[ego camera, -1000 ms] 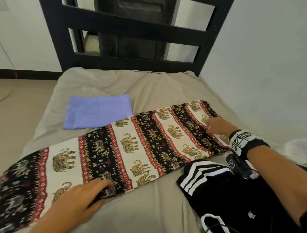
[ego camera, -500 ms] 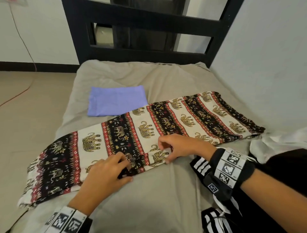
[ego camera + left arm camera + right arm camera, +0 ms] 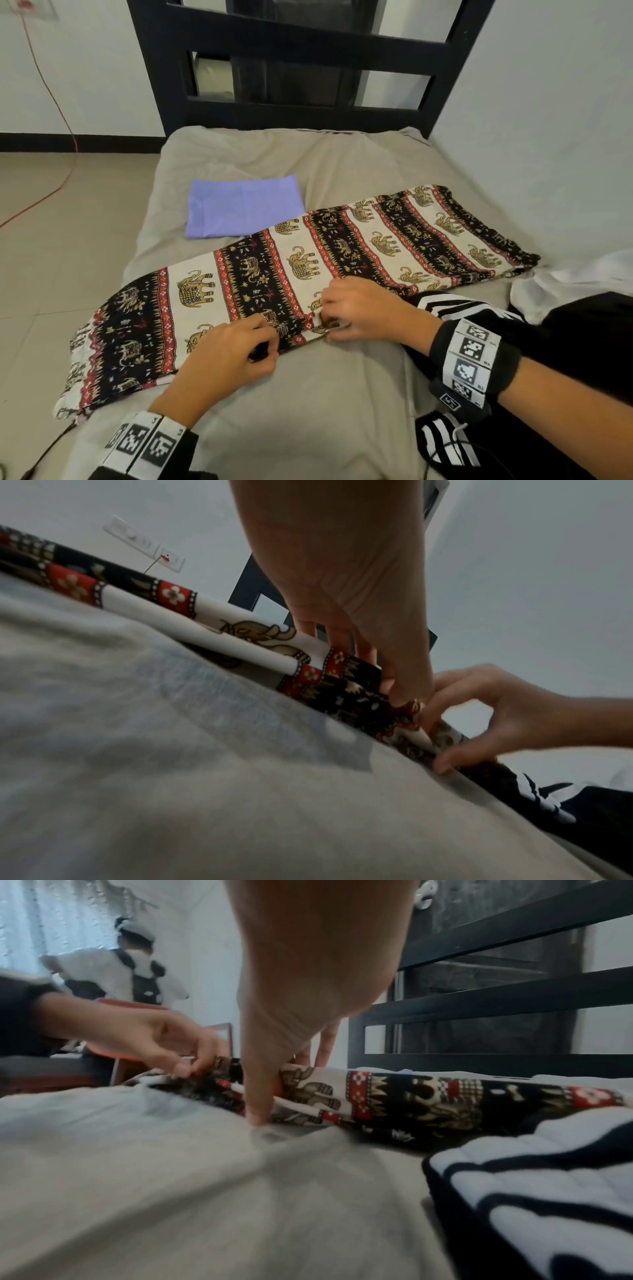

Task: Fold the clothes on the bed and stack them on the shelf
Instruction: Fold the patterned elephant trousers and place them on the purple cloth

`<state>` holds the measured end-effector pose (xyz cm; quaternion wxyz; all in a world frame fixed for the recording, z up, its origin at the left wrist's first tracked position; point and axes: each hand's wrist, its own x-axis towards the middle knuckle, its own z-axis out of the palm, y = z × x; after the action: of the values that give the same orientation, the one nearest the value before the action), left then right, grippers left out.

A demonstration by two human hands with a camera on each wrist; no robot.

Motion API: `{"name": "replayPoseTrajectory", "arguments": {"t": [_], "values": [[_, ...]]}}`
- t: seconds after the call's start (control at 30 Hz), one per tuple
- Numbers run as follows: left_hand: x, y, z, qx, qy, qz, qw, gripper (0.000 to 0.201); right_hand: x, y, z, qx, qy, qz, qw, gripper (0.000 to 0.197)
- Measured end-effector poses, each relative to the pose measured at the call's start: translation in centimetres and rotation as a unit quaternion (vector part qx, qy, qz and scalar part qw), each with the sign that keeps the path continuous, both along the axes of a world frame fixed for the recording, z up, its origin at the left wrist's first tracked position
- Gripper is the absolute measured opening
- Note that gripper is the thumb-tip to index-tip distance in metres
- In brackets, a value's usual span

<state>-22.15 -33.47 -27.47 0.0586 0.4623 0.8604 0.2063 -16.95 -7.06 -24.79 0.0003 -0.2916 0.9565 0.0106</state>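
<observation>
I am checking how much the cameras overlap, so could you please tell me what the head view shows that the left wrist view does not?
Only the head view shows the folded lilac cloth lying behind the elephant-print garment, that garment's full length across the bed, and the marker wristbands.

Only the left wrist view shows the wall socket plate and, side-on, the stacked layers at the garment's near edge.

Both show the left hand and right hand pinching that near edge close together, the black-and-white striped garment, and the dark bed frame.
</observation>
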Motion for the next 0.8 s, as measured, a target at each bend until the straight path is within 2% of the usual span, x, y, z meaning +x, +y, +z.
{"name": "replayPoseTrajectory", "arguments": {"t": [0.07, 0.13, 0.23, 0.33, 0.37, 0.43, 0.53, 0.67, 0.8], "values": [[-0.1, 0.0, 0.2, 0.012, -0.018, -0.008, 1.000, 0.002, 0.5, -0.9, -0.8, 0.047, 0.023, 0.048, 0.997, 0.021], [-0.2, 0.1, 0.5, 0.008, -0.037, -0.016, 0.999, 0.004, 0.8, -1.5, -1.3, 0.055, 0.041, 0.052, 0.996, 0.017], [-0.1, 0.2, 0.6, -0.037, -0.044, -0.025, 0.998, 0.004, 0.9, -1.6, -1.5, 0.060, 0.041, -0.014, 0.997, 0.044], [0.0, 0.3, 0.4, -0.058, -0.046, -0.021, 0.997, 0.004, 1.0, -0.6, -1.4, 0.112, 0.024, -0.080, 0.990, 0.064], [0.0, 0.3, 0.4, -0.062, -0.048, -0.020, 0.997, 0.006, 1.0, -0.2, -1.4, 0.138, 0.031, -0.104, 0.984, 0.064], [-0.1, 0.3, 0.4, -0.065, -0.054, -0.018, 0.996, 0.007, 0.8, 0.9, -0.6, 0.172, 0.046, -0.159, 0.971, 0.049], [-0.1, 0.3, 0.8, -0.066, -0.065, -0.025, 0.995, 0.006, 0.4, 3.4, 0.9, 0.218, -0.028, -0.287, 0.932, 0.031], [-0.2, 0.1, 0.5, -0.063, -0.077, -0.036, 0.994, 0.006, 0.5, 8.2, 2.0, 0.279, -0.065, -0.396, 0.872, 0.025], [-0.5, -0.1, -0.1, -0.056, -0.081, -0.047, 0.994, 0.005, 1.4, 12.8, 2.5, 0.293, -0.089, -0.488, 0.817, 0.022]]}}
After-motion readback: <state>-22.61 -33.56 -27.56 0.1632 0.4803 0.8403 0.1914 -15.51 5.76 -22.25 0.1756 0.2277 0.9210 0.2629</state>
